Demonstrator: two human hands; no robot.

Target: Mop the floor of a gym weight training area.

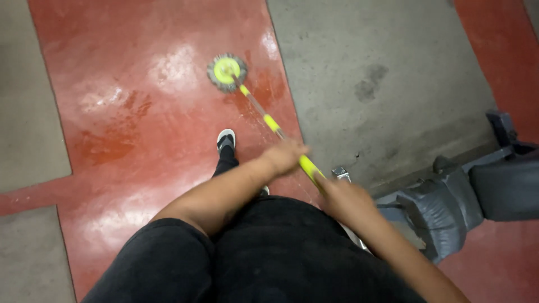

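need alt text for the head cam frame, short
Seen from above, a person grips a mop handle with both hands, left hand higher on the pole and right hand lower. The round grey-and-yellow mop head rests on wet, shiny red floor. Grey machinery stands to the right.
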